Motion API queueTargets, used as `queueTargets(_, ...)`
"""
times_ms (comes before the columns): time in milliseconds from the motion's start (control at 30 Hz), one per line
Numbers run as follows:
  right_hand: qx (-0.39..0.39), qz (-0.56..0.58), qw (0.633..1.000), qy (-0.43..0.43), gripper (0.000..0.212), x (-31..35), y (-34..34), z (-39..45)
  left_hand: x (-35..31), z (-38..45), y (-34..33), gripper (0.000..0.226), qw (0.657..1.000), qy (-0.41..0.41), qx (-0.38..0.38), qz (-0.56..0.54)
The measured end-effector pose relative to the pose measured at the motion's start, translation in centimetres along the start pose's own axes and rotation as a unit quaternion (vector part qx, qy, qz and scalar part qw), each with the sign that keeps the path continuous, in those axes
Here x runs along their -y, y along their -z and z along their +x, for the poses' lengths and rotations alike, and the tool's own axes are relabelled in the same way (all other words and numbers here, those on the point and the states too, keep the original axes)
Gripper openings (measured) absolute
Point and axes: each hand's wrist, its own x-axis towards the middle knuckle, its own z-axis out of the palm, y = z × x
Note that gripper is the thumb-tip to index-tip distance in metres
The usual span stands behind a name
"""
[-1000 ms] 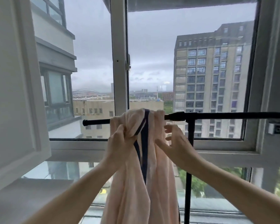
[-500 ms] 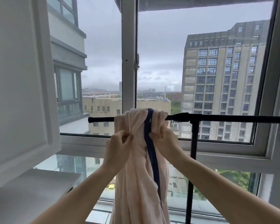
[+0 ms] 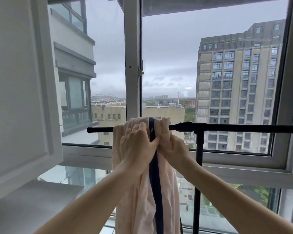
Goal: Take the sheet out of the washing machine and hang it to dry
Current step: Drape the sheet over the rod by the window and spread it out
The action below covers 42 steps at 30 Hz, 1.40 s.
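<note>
Pink sheet (image 3: 142, 196) draped bunched over black rail (image 3: 227, 127) by the window, left hand (image 3: 135, 149) and right hand (image 3: 173, 149) fingers curled gripping folds just below the rail, likely to spread it for airing.

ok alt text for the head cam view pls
Two bare hands, left hand and right hand, grip a bunched pale pink sheet with a navy stripe, draped over a black drying rail before a window overlooking grey buildings.
</note>
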Motion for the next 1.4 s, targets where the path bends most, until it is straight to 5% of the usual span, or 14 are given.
queueTargets(300, -0.05, -0.143, 0.988, 0.037, 0.008, -0.4, 1.3, 0.2, 1.4, 0.7, 1.7, 0.024, 0.998, -0.037, -0.005, 0.054)
queueTargets(467, -0.163, -0.242, 0.94, 0.176, 0.02, 1.1, 0.5, -1.1, 1.6, 1.5, 2.9, 0.007, 1.0, -0.005, 0.017, -0.018)
queueTargets(700, -0.064, -0.238, 0.968, 0.037, 0.058, 2.9, -2.4, 0.1, 3.0, 4.5, 5.0, 0.013, 0.939, 0.165, 0.059, -0.295)
queueTargets(833, -0.046, -0.205, 0.978, -0.01, 0.044, 2.8, -3.5, 0.8, 6.1, 5.5, 4.9, 0.013, 0.975, 0.123, 0.023, -0.184)
queueTargets(967, -0.054, -0.06, 0.996, -0.042, 0.032, 2.6, -4.4, 0.6, 8.4, 4.5, 4.2, 0.034, 0.98, 0.117, 0.127, -0.102)
queueTargets(1100, -0.04, 0.013, 0.996, -0.073, 0.053, 2.5, -5.5, 0.9, 9.6, 3.7, 3.7, 0.043, 0.987, 0.078, 0.131, -0.042)
queueTargets(1267, -0.105, -0.143, 0.984, -0.033, 0.097, 2.5, -7.4, 1.3, 9.3, 4.1, 2.5, 0.044, 0.981, 0.078, 0.171, -0.057)
queueTargets(1333, -0.119, -0.138, 0.983, -0.018, 0.095, 2.9, -7.1, 1.4, 8.5, 4.5, 2.7, 0.044, 0.978, 0.082, 0.17, -0.088)
queueTargets(1400, -0.101, -0.089, 0.991, -0.017, 0.066, 4.2, -5.9, 1.8, 8.0, 5.4, 2.7, 0.049, 0.968, 0.111, 0.158, -0.159)
